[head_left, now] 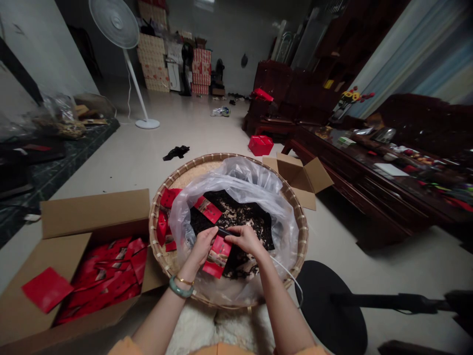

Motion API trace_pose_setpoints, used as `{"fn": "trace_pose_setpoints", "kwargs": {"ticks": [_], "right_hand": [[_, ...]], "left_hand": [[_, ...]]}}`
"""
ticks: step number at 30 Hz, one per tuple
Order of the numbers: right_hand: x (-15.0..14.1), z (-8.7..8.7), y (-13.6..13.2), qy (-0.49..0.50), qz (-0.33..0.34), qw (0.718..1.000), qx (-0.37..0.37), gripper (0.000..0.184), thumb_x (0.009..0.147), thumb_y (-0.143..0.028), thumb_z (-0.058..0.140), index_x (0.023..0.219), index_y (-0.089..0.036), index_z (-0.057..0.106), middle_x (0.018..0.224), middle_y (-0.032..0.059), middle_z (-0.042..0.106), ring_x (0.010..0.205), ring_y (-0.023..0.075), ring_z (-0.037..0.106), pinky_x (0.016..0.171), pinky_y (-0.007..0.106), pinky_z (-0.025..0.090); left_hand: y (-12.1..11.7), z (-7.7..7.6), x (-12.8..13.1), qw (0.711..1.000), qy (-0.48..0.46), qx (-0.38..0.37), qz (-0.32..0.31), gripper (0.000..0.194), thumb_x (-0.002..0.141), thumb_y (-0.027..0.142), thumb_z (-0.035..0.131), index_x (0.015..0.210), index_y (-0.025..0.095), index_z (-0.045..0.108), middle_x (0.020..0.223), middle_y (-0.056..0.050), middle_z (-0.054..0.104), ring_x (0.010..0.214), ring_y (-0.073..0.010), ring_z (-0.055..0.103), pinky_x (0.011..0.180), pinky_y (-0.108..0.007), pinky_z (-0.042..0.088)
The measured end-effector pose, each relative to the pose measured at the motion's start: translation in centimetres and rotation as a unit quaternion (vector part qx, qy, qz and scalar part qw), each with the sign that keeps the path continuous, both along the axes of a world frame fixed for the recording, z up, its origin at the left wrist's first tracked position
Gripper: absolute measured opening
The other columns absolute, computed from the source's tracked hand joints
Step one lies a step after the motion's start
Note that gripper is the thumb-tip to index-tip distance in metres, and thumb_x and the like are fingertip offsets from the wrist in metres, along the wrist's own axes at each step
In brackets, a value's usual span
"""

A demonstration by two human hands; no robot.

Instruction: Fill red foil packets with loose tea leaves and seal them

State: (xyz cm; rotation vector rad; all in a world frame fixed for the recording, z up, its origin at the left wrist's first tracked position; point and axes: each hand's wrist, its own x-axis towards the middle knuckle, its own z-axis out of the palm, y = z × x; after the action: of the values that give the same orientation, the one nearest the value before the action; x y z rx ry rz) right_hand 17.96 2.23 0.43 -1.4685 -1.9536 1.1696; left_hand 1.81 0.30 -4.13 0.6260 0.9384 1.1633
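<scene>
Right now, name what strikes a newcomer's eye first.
Probably the round basket in the middle, holding a plastic bag of dark, crumbly stuff. Over it, the left hand and right hand meet at a slim black object by a red packet. Next comes the open box of red packets, lower left.

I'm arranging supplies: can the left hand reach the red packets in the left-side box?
Probably yes: the box stands open beside the basket, packets uncovered, though the left hand holds a black bar.

No legible text. Markings on the red packet (215, 267) at seven o'clock in the plastic bag (286, 224) and red-and-white cartons (201, 68) at eleven o'clock are unreadable.
</scene>
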Motion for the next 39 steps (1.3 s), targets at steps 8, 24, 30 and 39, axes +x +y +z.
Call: {"fn": "trace_pose_setpoints", "kwargs": {"ticks": [8,24,30,39], "right_hand": [[0.0,-0.1,0.0,0.005,-0.007,1.000,-0.005,0.029,0.071,-0.032,0.065,0.097,-0.022,0.072,0.089,-0.0006,0.073,0.081,0.0226,0.066,0.072,0.029,0.047],[3.2,0.0,0.4,0.098,-0.079,0.990,-0.069,0.046,0.071,-0.042,0.064,0.107,-0.014,0.066,0.083,0.0051,0.071,0.065,0.0163,0.062,0.056,0.025,0.046],[1.1,-0.9,0.0,0.032,-0.066,0.997,-0.013,0.032,0.069,-0.035,0.068,0.097,-0.021,0.072,0.095,0.0033,0.072,0.086,0.0232,0.065,0.076,0.031,0.049],[0.6,-1.1,-0.4,-0.003,-0.059,0.998,0.028,0.026,0.069,-0.031,0.070,0.094,-0.025,0.073,0.091,0.0007,0.074,0.087,0.0242,0.067,0.079,0.031,0.048]], "left_hand": [[0.0,0.1,0.0,1.000,0.009,0.001,-0.002,0.036,0.066,0.046,0.071,0.075,0.013,0.061,0.061,0.000,0.063,0.052,-0.0112,0.056,0.052,-0.022,0.046],[-0.1,-0.2,-0.1,0.996,0.040,-0.017,-0.083,0.099,0.061,0.032,0.079,0.140,0.013,0.022,0.088,-0.011,0.071,0.052,-0.0182,0.065,0.042,-0.025,0.049],[-0.1,-0.5,-0.1,0.996,0.052,0.001,-0.077,0.104,0.063,0.030,0.078,0.144,0.016,0.014,0.081,-0.007,0.071,0.053,-0.0152,0.065,0.047,-0.023,0.049],[0.1,-0.7,0.2,0.998,0.037,0.015,-0.047,0.040,0.065,0.044,0.073,0.087,0.011,0.063,0.071,-0.002,0.066,0.057,-0.0100,0.058,0.058,-0.020,0.047]]}}
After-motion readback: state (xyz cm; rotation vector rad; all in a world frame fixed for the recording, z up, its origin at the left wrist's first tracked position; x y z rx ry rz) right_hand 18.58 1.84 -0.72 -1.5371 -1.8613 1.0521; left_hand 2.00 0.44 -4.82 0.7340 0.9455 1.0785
